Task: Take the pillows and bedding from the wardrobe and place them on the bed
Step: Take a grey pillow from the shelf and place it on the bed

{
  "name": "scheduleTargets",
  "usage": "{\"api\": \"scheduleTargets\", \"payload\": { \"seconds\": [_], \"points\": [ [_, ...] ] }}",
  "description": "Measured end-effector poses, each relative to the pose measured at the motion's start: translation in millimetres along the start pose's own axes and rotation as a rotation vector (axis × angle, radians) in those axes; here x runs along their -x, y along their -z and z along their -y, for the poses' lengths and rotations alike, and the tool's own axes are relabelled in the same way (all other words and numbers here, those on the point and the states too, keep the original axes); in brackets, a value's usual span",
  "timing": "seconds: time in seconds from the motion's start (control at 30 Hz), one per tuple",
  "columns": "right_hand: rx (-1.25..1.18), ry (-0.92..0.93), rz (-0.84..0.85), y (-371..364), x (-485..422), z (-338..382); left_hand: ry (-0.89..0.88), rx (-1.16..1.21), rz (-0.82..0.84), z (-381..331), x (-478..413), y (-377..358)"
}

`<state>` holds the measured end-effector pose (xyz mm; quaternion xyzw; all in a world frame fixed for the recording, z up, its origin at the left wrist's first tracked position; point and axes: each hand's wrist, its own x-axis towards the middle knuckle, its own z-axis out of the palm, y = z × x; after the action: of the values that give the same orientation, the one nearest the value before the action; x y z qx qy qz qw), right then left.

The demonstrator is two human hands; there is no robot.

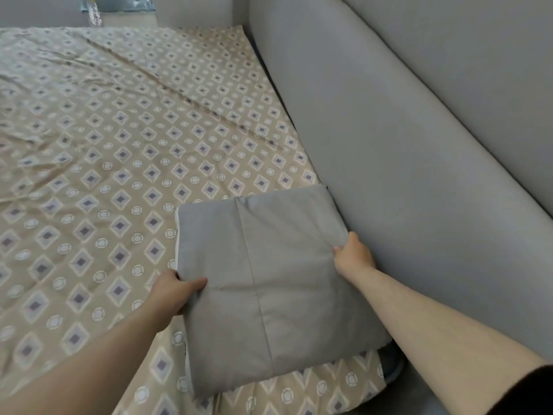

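A grey pillow point(269, 283) lies flat on the bed point(104, 151), near its right side and close to the padded headboard. My left hand point(173, 293) grips the pillow's left edge, thumb on top. At the pillow's right edge, my right hand point(353, 254) pinches the fabric beside the headboard. The bed is covered by a beige sheet with a diamond and circle pattern. The wardrobe is out of view.
A grey padded headboard point(404, 145) runs along the right side of the bed. A plastic-wrapped item point(116, 10) sits at the far edge beyond the bed. The sheet has creases across its middle.
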<state>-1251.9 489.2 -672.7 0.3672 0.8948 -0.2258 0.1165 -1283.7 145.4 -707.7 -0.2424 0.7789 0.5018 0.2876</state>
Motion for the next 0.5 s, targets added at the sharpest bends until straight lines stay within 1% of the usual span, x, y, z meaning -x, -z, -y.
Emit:
{"api": "scheduleTargets", "payload": {
  "seconds": [0.1, 0.17, 0.23, 0.4, 0.5],
  "points": [
    [0.01, 0.002, -0.011, 0.4, 4.1, 1.7, -0.024, -0.035, -0.074, -9.2, 3.4, 1.5],
    [-0.016, 0.061, -0.03, 7.6, 11.5, 8.6, -0.107, -0.099, -0.155, -23.3, 11.5, 2.8],
    [-0.121, 0.145, -0.026, 22.7, 23.0, 24.1, -0.22, -0.131, -0.195, -48.6, 24.8, 5.3],
    [-0.434, 0.308, -0.08, 83.6, 72.9, 63.6, -0.471, -0.086, -0.089, -124.7, 81.2, 17.8],
    [-0.584, 0.339, -0.125, 128.5, 110.1, 81.6, -0.631, -0.078, -0.056, -166.8, 128.0, 32.1]
  ]
}}
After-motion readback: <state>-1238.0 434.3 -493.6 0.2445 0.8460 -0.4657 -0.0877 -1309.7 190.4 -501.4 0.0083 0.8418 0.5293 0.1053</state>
